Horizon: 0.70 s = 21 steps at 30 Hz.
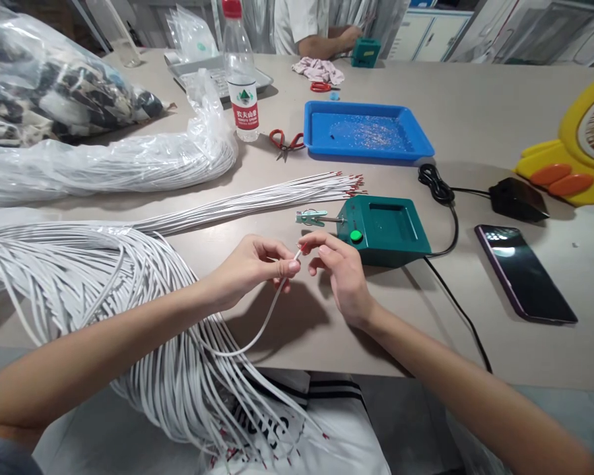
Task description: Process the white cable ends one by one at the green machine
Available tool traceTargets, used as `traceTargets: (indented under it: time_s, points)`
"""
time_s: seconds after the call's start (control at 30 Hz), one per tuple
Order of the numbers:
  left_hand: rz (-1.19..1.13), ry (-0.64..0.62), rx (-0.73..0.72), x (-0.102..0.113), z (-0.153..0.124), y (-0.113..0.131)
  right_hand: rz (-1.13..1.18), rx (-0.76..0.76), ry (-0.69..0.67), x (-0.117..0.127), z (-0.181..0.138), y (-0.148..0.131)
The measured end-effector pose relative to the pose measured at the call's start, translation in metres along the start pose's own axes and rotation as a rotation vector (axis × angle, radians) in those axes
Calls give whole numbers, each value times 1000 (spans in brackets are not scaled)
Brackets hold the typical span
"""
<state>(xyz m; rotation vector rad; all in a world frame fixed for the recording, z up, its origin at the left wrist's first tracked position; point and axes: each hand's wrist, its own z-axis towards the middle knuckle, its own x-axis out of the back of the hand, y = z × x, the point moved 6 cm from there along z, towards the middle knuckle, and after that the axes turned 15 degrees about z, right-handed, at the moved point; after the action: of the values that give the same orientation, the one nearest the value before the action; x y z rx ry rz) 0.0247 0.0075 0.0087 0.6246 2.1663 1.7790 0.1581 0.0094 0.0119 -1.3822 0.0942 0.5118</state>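
Pinching the tip of one thin white plastic-sheathed cable (272,310) between thumb and forefinger, your left hand (255,267) is gripping it just below its end. Your right hand (341,277) is closing its fingertips on the same tip from the 3 o'clock side. Your two hands are almost touching above the pale beige tabletop (475,112). From the grip, the cable is hanging in a loose curve toward 7 o'clock, running into the big loose bundle of white cables (103,290) that is spilling over the near table edge.

At 1 o'clock from your right hand, close by, a dark green box-shaped bench machine (391,231) is sitting with a small pale green clip (311,216) sticking out of its left side. At 11 o'clock, a flat row of white cables with red tips (257,201) is lying on the table. Farther off at 12 o'clock, a blue rectangular plastic tray (366,135) is resting with red-handled snips (286,140) just at its 9 o'clock side. Well apart at 3 o'clock, a dark flat smartphone (525,274) is lying face up.
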Motion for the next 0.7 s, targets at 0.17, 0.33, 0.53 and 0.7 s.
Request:
traceTargets:
  time_s: [0.17, 0.33, 0.53, 0.7]
  points:
    - [50, 15, 4, 0, 0, 4, -35, 20, -44, -8, -1, -4]
    - [79, 10, -23, -2, 0, 6, -79, 37, -38, -6, 1, -5]
    - [82, -34, -62, -3, -1, 7, -109, 18, -27, -6, 0, -1]
    - [91, -62, -97, -4, -1, 9, -23, -4, -28, -5, -1, 4]
